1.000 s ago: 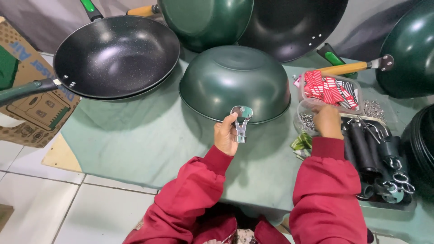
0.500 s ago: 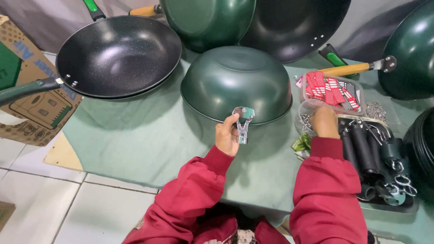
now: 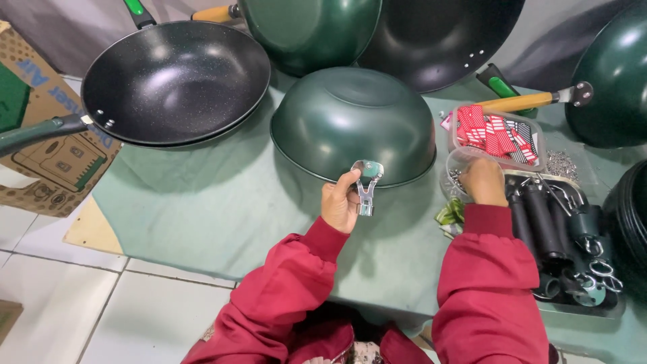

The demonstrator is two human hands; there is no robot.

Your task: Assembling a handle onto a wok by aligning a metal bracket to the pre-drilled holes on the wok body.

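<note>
My left hand [image 3: 340,202] holds a small shiny metal bracket [image 3: 367,183] upright, just in front of the rim of an upside-down dark green wok body [image 3: 350,121]. My right hand [image 3: 482,180] reaches into a clear plastic tub [image 3: 458,168] of small metal screws; its fingertips are hidden inside, so I cannot see what they pinch. Both arms wear red sleeves.
A black-lined wok with a green handle [image 3: 175,81] lies at the left on the green table cover [image 3: 202,209]. More green woks [image 3: 310,27] lean at the back and right [image 3: 606,81]. A tray of red tags [image 3: 495,131], black handles [image 3: 539,222] and metal rings [image 3: 596,269] sit right. A cardboard box [image 3: 40,155] stands left.
Hardly anything differs: my left hand keeps the bracket raised at the wok's rim and my right hand stays in the screw tub. The view has shifted slightly.
</note>
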